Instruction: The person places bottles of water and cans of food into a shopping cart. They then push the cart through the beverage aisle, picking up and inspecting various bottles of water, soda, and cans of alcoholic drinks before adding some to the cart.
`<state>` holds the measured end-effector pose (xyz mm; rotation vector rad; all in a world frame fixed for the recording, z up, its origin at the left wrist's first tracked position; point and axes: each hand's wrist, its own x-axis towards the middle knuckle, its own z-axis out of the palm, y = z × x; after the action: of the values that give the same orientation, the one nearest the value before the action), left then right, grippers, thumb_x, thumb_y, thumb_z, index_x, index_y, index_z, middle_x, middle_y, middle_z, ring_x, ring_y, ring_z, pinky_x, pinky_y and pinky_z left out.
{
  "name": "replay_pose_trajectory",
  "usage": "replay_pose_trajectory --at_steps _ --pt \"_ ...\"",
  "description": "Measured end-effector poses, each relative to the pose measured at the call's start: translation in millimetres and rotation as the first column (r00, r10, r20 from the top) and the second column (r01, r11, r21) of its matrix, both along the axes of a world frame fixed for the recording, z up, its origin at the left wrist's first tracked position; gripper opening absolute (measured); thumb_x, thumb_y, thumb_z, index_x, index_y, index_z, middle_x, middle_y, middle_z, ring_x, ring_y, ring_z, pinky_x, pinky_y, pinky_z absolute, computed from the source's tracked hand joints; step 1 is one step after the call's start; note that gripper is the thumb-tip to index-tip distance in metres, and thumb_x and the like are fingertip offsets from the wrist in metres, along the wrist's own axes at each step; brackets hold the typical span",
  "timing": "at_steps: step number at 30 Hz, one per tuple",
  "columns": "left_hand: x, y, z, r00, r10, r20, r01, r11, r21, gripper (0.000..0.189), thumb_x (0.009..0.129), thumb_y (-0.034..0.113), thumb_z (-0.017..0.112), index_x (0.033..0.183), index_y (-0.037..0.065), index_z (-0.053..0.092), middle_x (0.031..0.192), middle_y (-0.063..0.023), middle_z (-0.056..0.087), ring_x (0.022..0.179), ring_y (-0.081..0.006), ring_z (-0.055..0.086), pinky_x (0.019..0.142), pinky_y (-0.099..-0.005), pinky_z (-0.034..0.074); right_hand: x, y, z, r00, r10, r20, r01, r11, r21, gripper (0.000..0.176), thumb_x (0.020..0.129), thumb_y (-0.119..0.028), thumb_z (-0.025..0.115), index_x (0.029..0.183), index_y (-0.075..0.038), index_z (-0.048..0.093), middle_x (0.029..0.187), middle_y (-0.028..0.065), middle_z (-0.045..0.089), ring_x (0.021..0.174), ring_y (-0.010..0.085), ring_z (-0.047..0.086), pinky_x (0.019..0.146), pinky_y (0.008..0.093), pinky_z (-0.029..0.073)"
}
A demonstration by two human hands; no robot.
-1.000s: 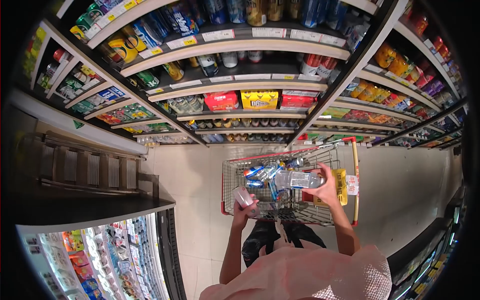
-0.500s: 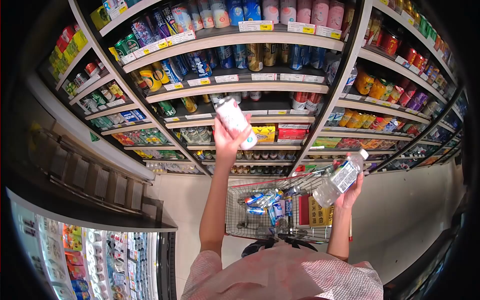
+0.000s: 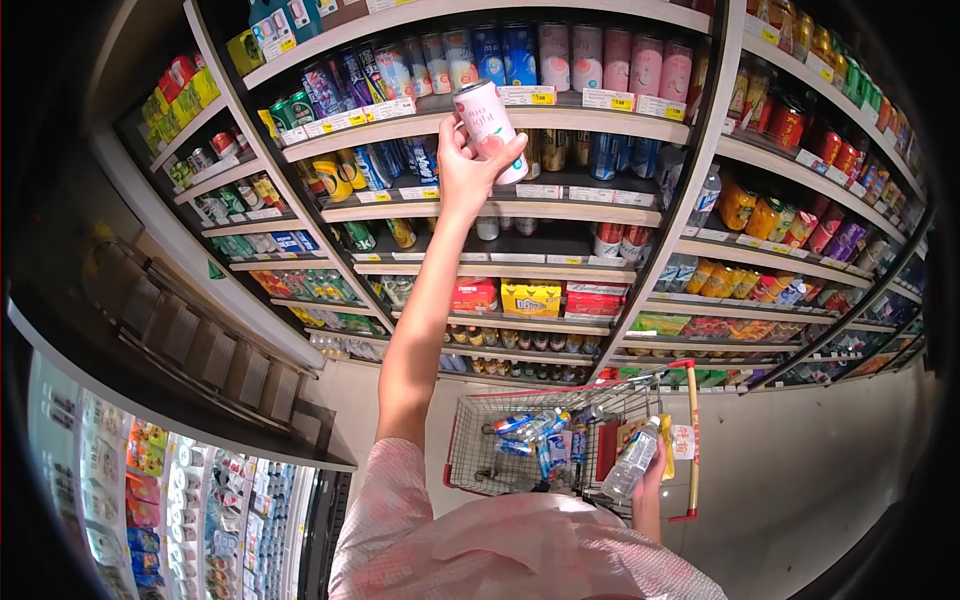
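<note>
A can is held clamped in the raised left hand at the far upper shelf, a bottle gripped in the right hand beside the cart; shelving the can would likely call for a free slot.

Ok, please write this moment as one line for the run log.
left hand: holds can up by upper shelf | right hand: holds water bottle low by cart | cart: cans and bottles inside
</note>
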<state>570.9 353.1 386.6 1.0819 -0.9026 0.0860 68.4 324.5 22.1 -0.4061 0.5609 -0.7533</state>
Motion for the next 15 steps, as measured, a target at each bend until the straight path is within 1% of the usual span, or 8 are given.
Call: replay_pose_trajectory --at_steps 2,3,6,9,10,12,14,15 --pt "1 -6 0 1.0 0.015 0.006 -0.015 1.0 0.007 0.087 0.077 0.02 0.097 0.141 -0.002 0.042 0.124 -0.0168 0.066 0.11 -0.0225 0.071 0.095 -0.0368 0.061 -15 -5 -20 0.996 0.088 -0.027 -0.088 0.996 0.021 0.051 0.107 -0.046 0.051 0.132 -0.002 0.06 0.122 0.0173 0.07 0.102 0.0295 0.071 0.085 0.0488 0.063" --pt "1 -8 0 1.0 0.013 0.002 -0.013 1.0 0.017 0.087 0.077 0.02 0.097 0.141 -0.002 0.042 0.125 -0.0167 0.066 0.111 -0.0222 0.07 0.095 -0.0369 0.06 -21 -5 -27 0.989 0.149 0.01 -0.15 0.985 0.089 0.046 0.106 -0.044 0.054 0.126 -0.004 0.062 0.119 0.018 0.071 0.099 0.0316 0.071 0.086 0.0507 0.062" --pt "5 -14 -7 0.999 0.044 0.029 -0.045 0.998 0.045 0.094 0.076 0.024 0.098 0.143 -0.004 0.039 0.126 -0.019 0.065 0.112 -0.0256 0.07 0.093 -0.0384 0.06 -44 -10 -80 0.931 0.297 -0.212 -0.255 0.945 0.204 0.042 0.103 -0.039 0.061 0.119 -0.001 0.064 0.109 0.0196 0.072 0.092 0.0352 0.073 0.082 0.0502 0.063" --pt "6 -16 -13 0.999 0.047 0.011 -0.048 0.998 0.05 0.091 0.077 0.023 0.097 0.142 -0.003 0.039 0.125 -0.0187 0.066 0.11 -0.0251 0.071 0.093 -0.0385 0.06 -55 3 -103 0.905 0.362 -0.223 -0.318 0.924 0.212 0.038 0.101 -0.034 0.066 0.119 -0.001 0.064 0.112 0.0207 0.071 0.093 0.0362 0.072 0.083 0.0501 0.063" --pt "6 -19 -15 0.999 0.041 0.005 -0.042 0.998 0.053 0.091 0.078 0.023 0.096 0.142 -0.003 0.038 0.126 -0.0188 0.065 0.11 -0.0251 0.071 0.094 -0.0385 0.06 -55 2 -109 0.91 0.36 -0.204 -0.311 0.92 0.237 0.037 0.101 -0.034 0.066 0.119 -0.001 0.064 0.113 0.0207 0.07 0.093 0.0364 0.072 0.083 0.0502 0.063" --pt "4 -24 -17 1.0 0.025 -0.001 -0.025 0.999 0.047 0.091 0.079 0.022 0.095 0.143 -0.004 0.036 0.128 -0.0194 0.063 0.113 -0.0245 0.07 0.094 -0.038 0.06 -52 5 -104 0.922 0.35 -0.166 -0.294 0.912 0.286 0.036 0.1 -0.032 0.067 0.118 -0.001 0.063 0.114 0.0207 0.07 0.094 0.0367 0.072 0.083 0.0503 0.063" --pt "0 -30 -15 0.999 0.044 0.015 -0.044 0.997 0.068 0.09 0.081 0.019 0.094 0.146 -0.004 0.036 0.127 -0.0171 0.065 0.113 -0.0228 0.07 0.097 -0.0387 0.059 -48 1 -90 0.918 0.361 -0.164 -0.314 0.915 0.255 0.036 0.099 -0.032 0.068 0.118 -0.002 0.063 0.114 0.0197 0.071 0.095 0.0365 0.073 0.084 0.0509 0.063" --pt "-2 -34 -11 0.999 0.037 0.033 -0.039 0.997 0.065 0.091 0.08 0.02 0.094 0.145 -0.004 0.036 0.129 -0.0181 0.064 0.115 -0.0239 0.068 0.098 -0.039 0.058 -46 -1 -82 0.915 0.368 -0.167 -0.324 0.915 0.239 0.036 0.099 -0.032 0.068 0.118 -0.001 0.063 0.114 0.0197 0.071 0.096 0.0366 0.073 0.085 0.0513 0.063"
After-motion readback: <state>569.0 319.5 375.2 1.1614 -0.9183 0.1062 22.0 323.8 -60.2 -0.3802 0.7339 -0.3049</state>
